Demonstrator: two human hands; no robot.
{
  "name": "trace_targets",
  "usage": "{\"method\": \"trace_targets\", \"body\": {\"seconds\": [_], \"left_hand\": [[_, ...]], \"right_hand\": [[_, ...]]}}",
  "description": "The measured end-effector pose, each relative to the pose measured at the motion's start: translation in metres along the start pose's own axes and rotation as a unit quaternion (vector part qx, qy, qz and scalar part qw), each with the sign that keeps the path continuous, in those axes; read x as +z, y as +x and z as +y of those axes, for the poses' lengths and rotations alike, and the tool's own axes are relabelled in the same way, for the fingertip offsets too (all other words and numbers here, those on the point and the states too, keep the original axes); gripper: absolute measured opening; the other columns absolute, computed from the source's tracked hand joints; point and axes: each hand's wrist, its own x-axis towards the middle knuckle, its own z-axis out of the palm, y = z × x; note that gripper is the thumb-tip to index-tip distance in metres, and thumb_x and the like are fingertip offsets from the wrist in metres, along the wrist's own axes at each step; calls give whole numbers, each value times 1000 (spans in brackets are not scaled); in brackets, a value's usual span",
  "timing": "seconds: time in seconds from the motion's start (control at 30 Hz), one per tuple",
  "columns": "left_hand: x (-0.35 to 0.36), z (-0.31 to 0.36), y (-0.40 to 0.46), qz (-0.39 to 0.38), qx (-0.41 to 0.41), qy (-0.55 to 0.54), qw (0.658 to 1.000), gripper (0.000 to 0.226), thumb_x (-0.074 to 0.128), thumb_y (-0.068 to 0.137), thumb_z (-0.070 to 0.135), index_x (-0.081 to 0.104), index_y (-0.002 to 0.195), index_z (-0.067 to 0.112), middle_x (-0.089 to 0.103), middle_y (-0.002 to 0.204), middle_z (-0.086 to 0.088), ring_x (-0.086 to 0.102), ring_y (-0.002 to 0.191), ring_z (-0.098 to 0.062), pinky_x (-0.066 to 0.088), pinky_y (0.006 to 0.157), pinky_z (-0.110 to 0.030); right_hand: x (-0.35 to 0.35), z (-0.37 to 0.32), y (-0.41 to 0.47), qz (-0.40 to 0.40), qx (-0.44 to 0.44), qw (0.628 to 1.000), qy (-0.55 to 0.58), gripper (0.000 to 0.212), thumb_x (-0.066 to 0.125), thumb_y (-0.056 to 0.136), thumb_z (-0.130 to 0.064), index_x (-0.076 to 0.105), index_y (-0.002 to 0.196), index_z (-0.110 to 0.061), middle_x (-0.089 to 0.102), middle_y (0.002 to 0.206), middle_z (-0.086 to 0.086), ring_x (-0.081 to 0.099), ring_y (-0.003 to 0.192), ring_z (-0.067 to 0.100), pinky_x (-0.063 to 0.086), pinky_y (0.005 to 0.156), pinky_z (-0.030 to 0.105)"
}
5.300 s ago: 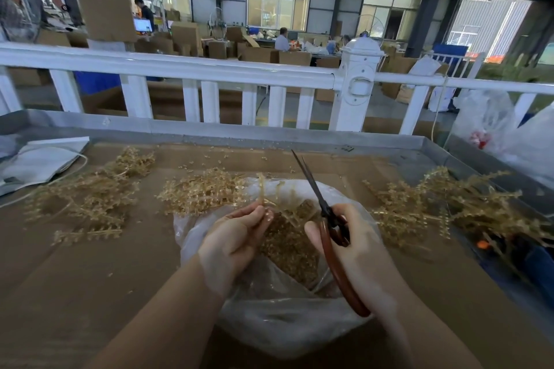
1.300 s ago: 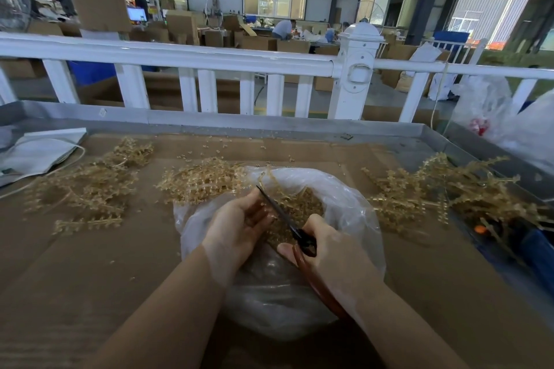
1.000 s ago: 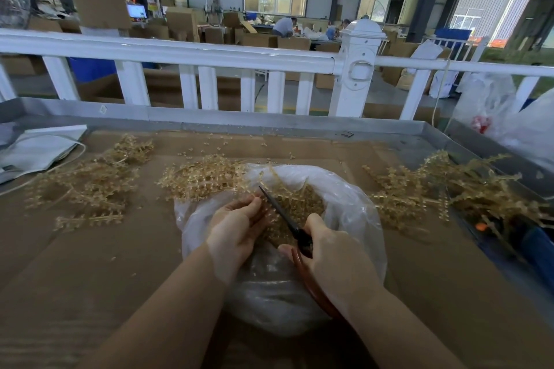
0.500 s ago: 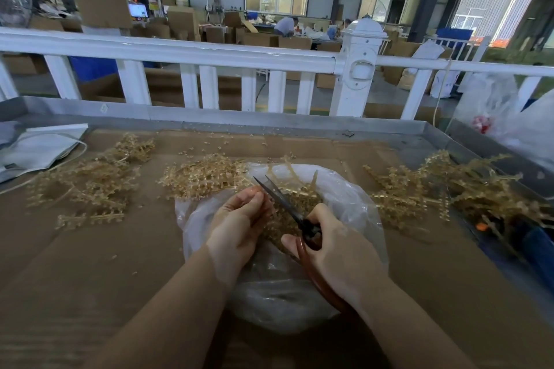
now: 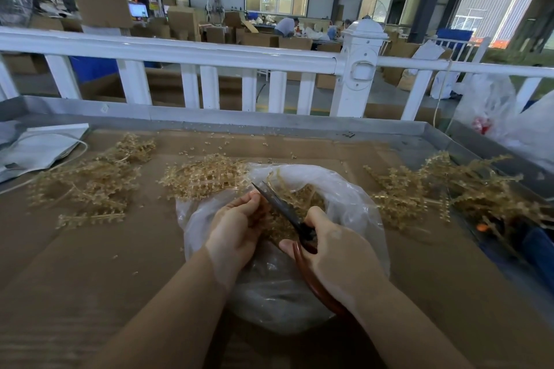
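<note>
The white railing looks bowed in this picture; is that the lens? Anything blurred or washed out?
All in the head view: the wide lens bows the white railing; daylight bleaches the opening at upper right; the scissors in the right hand and the left hand gripping a gold sprig look sharp; the plastic bag shows mild sheen.

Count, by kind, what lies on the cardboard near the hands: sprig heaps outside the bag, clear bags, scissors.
Sprig heaps: 3 (left heap, middle heap, right heap)
Clear bag: 1
Scissors: 1
Total: 5
</note>
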Motion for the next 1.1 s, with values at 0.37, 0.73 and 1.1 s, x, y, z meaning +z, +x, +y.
{"method": "trace_targets", "body": {"seconds": [0.37, 0.73, 1.1], "left_hand": [[-2, -2, -3, -28, 28, 29, 999, 16, 49, 91, -4, 59, 85, 7, 62, 69, -5, 58, 59, -13, 47, 63, -25], [2, -2, -1, -3, 12, 34, 999, 13, 51, 93, 2, 59, 82, 4, 65, 72, -10, 63, 66, -19, 55, 66, -30], [5, -2, -2, 18, 8, 43, 999, 14, 49, 94, 2, 58, 84, 1, 59, 83, -16, 56, 80, -27, 46, 94, -45]], "right_hand": [[2, 3, -3, 1, 9, 1000, 16, 34, 55, 84, -61, 37, 87, -32, 53, 68, -11, 51, 63, 2, 33, 52, 12], [2, -4, -2, 3, 11, 1000, -11, 34, 51, 86, -62, 34, 88, -33, 52, 68, -12, 53, 63, 2, 45, 61, 20], [-9, -6, 2, -36, 30, 999, 3, 34, 53, 84, -63, 35, 83, -34, 54, 69, -14, 49, 63, -1, 38, 57, 21]]}}
